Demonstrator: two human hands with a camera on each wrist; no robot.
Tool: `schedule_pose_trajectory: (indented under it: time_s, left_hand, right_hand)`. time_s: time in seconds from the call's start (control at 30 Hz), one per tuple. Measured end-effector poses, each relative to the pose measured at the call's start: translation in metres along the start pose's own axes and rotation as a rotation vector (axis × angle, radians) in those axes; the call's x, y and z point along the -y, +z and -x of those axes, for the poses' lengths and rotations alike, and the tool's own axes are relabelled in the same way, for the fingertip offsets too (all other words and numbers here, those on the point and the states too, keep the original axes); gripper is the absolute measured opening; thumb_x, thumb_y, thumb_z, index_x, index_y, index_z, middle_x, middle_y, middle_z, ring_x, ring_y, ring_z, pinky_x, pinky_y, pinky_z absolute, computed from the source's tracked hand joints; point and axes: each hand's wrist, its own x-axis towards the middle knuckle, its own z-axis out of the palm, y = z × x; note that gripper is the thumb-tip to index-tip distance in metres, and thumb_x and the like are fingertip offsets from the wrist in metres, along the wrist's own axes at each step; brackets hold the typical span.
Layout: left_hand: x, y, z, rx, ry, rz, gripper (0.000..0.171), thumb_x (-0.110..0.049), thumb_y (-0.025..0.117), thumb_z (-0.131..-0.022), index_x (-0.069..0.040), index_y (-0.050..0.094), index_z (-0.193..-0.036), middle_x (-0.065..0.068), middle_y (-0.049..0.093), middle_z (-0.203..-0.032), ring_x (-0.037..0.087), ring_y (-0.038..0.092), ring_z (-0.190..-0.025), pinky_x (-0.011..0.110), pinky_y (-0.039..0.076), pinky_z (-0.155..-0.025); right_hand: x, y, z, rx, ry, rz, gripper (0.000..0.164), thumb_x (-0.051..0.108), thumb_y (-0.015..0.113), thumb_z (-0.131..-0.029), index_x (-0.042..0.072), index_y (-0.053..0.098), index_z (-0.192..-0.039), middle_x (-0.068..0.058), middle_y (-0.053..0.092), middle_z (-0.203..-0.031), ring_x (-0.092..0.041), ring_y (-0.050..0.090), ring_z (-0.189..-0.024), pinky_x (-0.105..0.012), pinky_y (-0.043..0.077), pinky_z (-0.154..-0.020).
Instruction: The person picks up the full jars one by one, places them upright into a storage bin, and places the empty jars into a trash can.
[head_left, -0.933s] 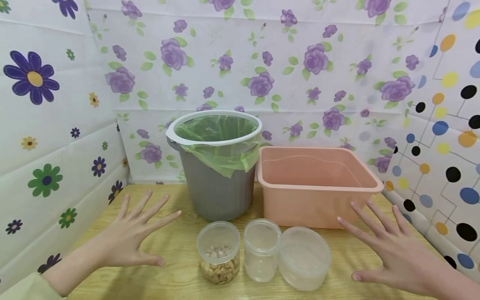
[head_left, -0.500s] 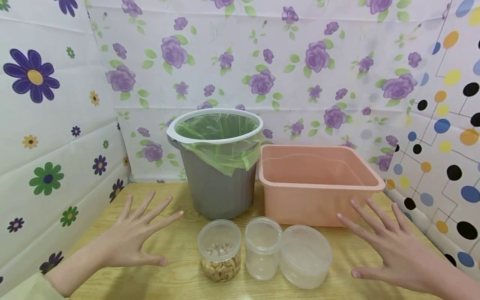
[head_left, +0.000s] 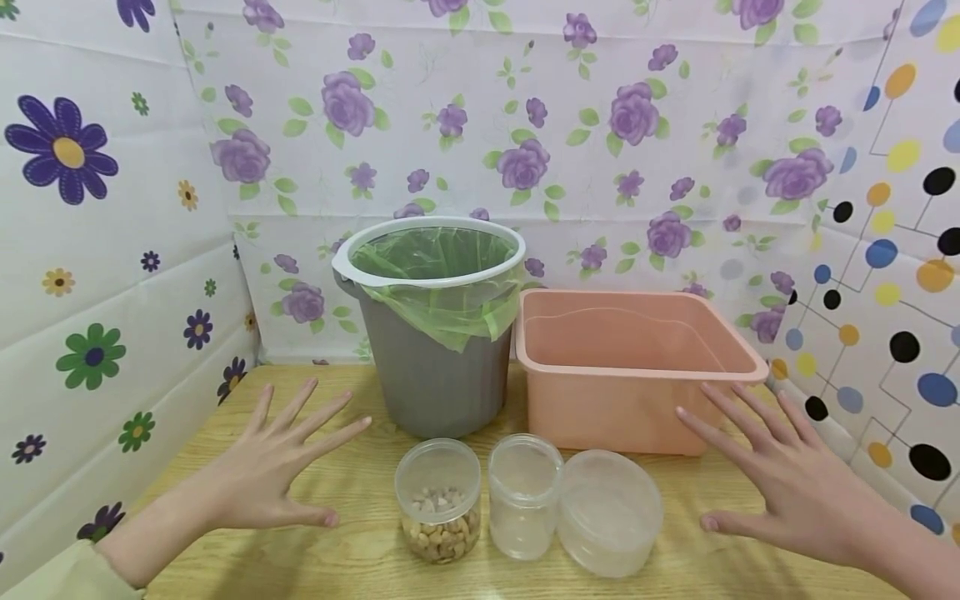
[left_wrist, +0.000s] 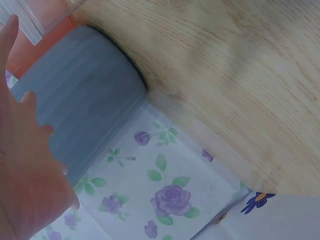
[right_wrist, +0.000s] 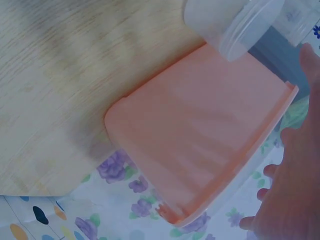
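My left hand (head_left: 273, 471) hovers over the left of the wooden table, fingers straight and spread, holding nothing. On the right, my right hand (head_left: 787, 483) is spread the same way in front of the pink basin (head_left: 615, 408), also holding nothing. Between them stand three clear plastic jars in a row. The left jar (head_left: 438, 500) has what look like cashew nuts (head_left: 442, 537) in its lower part. A narrower tall jar (head_left: 522, 521) stands in the middle, beside a wide, low round jar (head_left: 611, 517). Both of these look see-through, with no contents visible.
Behind the jars is a grey bin (head_left: 442, 375) with a white rim and a green bag (head_left: 457, 312) folded over it. The basin sits right beside the bin. Patterned sheets (head_left: 450, 125) enclose the wooden table (head_left: 360, 550) at the back and both sides.
Both hands stay spread; the left has shifted very slightly right and the right very slightly up. The jars, bin and basin have not moved on the table.
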Motion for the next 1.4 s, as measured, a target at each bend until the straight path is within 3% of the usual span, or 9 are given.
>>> schedule_pose_trajectory:
  time_s: [0.2,0.43,0.53,0.6,0.7,0.93,1.07,1.2,1.4]
  left_hand:
    - [0.001,-0.002,-0.003,0.005,-0.005,0.001,0.097,-0.08,0.058,-0.076,-0.033,0.03,-0.156,0.002,0.015,-0.168,0.029,-0.017,-0.154,0.077,-0.007,-0.11]
    - [0.0,-0.005,-0.006,-0.001,0.005,0.011,0.096,-0.079,0.058,-0.078,-0.032,0.028,-0.157,0.002,0.02,-0.167,0.027,-0.014,-0.155,0.065,-0.02,-0.114]
    - [-0.002,-0.007,-0.008,-0.008,0.013,0.02,0.096,-0.078,0.058,-0.079,-0.032,0.028,-0.157,0.002,0.024,-0.165,0.027,-0.009,-0.156,0.064,-0.019,-0.115]
    - [-0.003,-0.008,-0.01,-0.01,0.017,0.029,0.095,-0.078,0.058,-0.079,-0.032,0.028,-0.157,0.002,0.026,-0.165,0.027,-0.007,-0.156,0.067,-0.016,-0.115]
    - [-0.005,-0.008,-0.012,-0.014,0.019,0.049,0.095,-0.077,0.059,-0.079,-0.031,0.029,-0.157,0.002,0.027,-0.164,0.029,-0.004,-0.156,0.068,-0.013,-0.115]
    - [-0.009,-0.004,-0.018,-0.025,0.015,0.086,0.093,-0.075,0.059,-0.08,-0.031,0.029,-0.157,-0.001,0.023,-0.166,0.032,0.001,-0.156,0.072,-0.007,-0.114]
    - [-0.011,0.0,-0.021,-0.016,0.009,0.122,0.094,-0.076,0.059,-0.08,-0.031,0.028,-0.157,-0.003,0.022,-0.166,0.034,0.005,-0.156,0.077,0.0,-0.112]
    - [-0.014,0.003,-0.024,-0.003,0.012,0.167,0.096,-0.078,0.058,-0.079,-0.031,0.027,-0.157,-0.002,0.021,-0.166,0.037,0.007,-0.155,0.079,0.004,-0.109]
    - [-0.019,0.005,-0.029,0.022,0.012,0.245,0.1,-0.078,0.061,-0.076,-0.032,0.026,-0.158,-0.004,0.016,-0.167,0.038,0.01,-0.154,0.08,0.007,-0.108]
  right_hand:
    - [-0.009,-0.003,-0.013,-0.044,-0.001,-0.007,0.102,0.069,0.075,-0.071,0.025,0.037,-0.154,-0.004,0.02,-0.166,-0.019,0.008,-0.156,-0.038,-0.009,-0.126]
    - [-0.022,0.002,-0.026,-0.17,0.004,-0.095,0.087,0.057,0.078,-0.075,0.024,0.047,-0.149,-0.004,0.045,-0.153,-0.031,0.042,-0.136,-0.039,0.012,-0.127]
    - [-0.029,0.009,-0.033,-0.276,-0.028,-0.125,0.075,0.06,0.072,-0.08,0.022,0.055,-0.143,-0.005,0.057,-0.139,-0.03,0.054,-0.12,-0.044,0.036,-0.111]
    - [-0.035,0.015,-0.037,-0.343,-0.041,-0.142,0.068,0.063,0.066,-0.085,0.02,0.06,-0.138,-0.006,0.061,-0.131,-0.029,0.057,-0.112,-0.043,0.041,-0.095]
    - [-0.044,0.026,-0.041,-0.416,-0.041,-0.193,0.06,0.062,0.061,-0.09,0.018,0.066,-0.131,-0.009,0.065,-0.123,-0.029,0.058,-0.105,-0.04,0.038,-0.085]
    - [-0.058,0.047,-0.046,-0.528,0.002,-0.365,0.048,0.051,0.068,-0.089,0.013,0.073,-0.12,-0.011,0.067,-0.112,-0.018,0.056,-0.106,-0.025,0.031,-0.096]
    - [-0.064,0.057,-0.049,-0.559,0.043,-0.426,0.038,0.031,0.081,-0.082,0.012,0.076,-0.114,-0.012,0.067,-0.109,-0.009,0.054,-0.108,-0.023,0.027,-0.1]
    - [-0.066,0.066,-0.048,-0.584,0.092,-0.454,0.04,0.008,0.087,-0.069,0.012,0.078,-0.108,-0.011,0.066,-0.106,-0.006,0.049,-0.11,-0.021,0.027,-0.099]
    - [-0.065,0.075,-0.046,-0.648,0.136,-0.465,0.035,0.003,0.088,-0.063,0.014,0.081,-0.096,-0.009,0.063,-0.096,-0.002,0.048,-0.101,-0.021,0.024,-0.096]
